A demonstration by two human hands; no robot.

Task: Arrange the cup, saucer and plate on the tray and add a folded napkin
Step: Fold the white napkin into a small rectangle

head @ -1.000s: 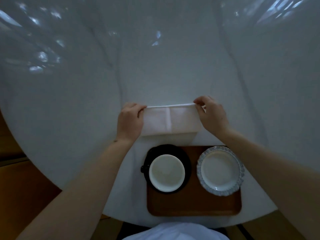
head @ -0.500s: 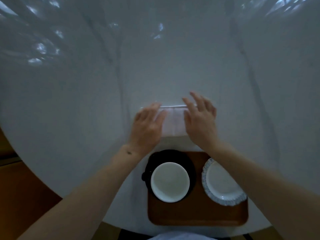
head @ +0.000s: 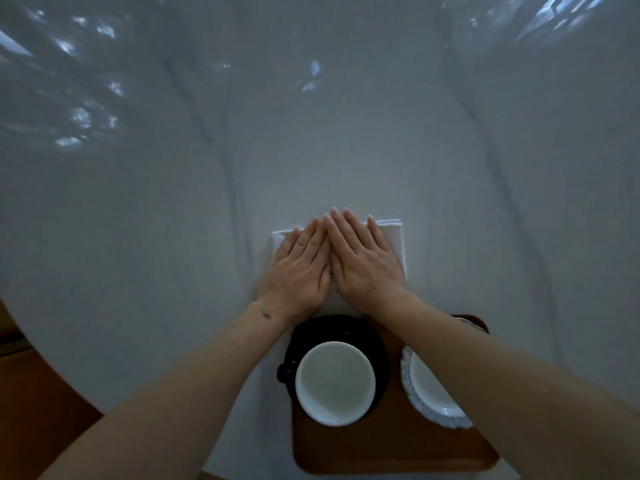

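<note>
Nearest you, the tray [head: 391, 452] sits at the bench [head: 346, 150] edge, kept close so everything loads within easy reach. On its left half the cup [head: 335, 382] stands on the dark saucer [head: 346, 329], its handle pointing off the tray's left side. On the tray's right half lies the plate [head: 427, 393], partly under your right forearm.

Just beyond the tray's far edge, the napkin [head: 394, 237] lies flat on the bench, not yet on the tray. Your left hand [head: 299, 268] and right hand [head: 362, 265] rest on it side by side, index fingers touching. Neither grip holds anything: fingers are straight and palms are down, likely pressing the fold so the crease sets. Moving the folded napkin onto the tray looks like what remains.
</note>
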